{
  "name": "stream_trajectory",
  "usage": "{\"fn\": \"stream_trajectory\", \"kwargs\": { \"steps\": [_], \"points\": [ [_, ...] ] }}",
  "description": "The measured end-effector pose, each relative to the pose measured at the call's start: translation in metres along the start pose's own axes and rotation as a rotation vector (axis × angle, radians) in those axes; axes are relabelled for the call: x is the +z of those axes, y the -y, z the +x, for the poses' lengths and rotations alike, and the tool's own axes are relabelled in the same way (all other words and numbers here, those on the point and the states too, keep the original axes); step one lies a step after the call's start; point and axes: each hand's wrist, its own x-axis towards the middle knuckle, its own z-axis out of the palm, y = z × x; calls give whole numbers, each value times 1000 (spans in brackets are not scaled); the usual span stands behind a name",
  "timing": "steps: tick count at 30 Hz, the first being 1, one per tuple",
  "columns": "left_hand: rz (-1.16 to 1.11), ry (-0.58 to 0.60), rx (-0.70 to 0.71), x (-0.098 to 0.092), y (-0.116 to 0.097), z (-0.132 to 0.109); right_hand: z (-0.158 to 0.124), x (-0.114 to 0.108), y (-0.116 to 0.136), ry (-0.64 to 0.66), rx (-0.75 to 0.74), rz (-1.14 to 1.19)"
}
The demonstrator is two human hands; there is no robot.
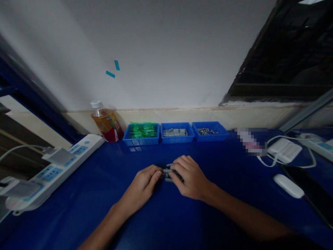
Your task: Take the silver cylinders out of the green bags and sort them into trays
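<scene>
Near the middle of the blue table, my left hand (145, 183) and my right hand (191, 177) meet around a small grey part (168, 171). My left thumb and forefinger pinch its left end. On its right side, the fingers and thumb of my right hand are closed over it. The part looks like several short grey bars or plates side by side; its exact kind cannot be made out, since fingers cover much of it. Behind the hands stand a blue tray of green packets (143, 130), a blue tray of grey metal pieces (175, 132) and a blue tray of small metal bits (206, 131).
A white power strip (78, 152) with plugs lies at left, beside a drink bottle (106, 121). On the right are a white charger (284, 150) with cables, a white rounded case (288, 186) and a dark phone (312, 194). A wall (166, 59) rises behind the trays.
</scene>
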Motion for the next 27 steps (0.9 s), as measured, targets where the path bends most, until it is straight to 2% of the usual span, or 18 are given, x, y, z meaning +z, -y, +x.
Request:
{"fn": "stream_trajectory", "kwargs": {
  "steps": [3,6,9,11,13,15,17,20,24,27],
  "points": [
    [91,0,59,5,-1,-2,22,-12,-32,-104,130,-118],
    [233,44,133,12,-3,-4,44,-22,-66,-162,333,-322],
    [321,53,130,16,-4,-5,47,-25,-80,-166,462,-450],
    [336,53,111,17,-4,-4,34,-23,-71,-173,439,-432],
    [309,60,108,18,-3,-3,11,-19,-52,-157,337,-329],
    [211,50,96,18,-2,-2,-12,-14,-27,-88,211,-167],
    [66,9,55,18,-2,-2,-28,-10,-3,39,114,-15],
    [-78,-56,0,16,-5,-2,-34,-4,20,130,42,68],
    [-115,-70,2,15,-8,-4,-28,-3,22,91,8,25],
    [-25,-91,16,17,-7,-4,-19,-7,4,9,41,-39]
  ]
}}
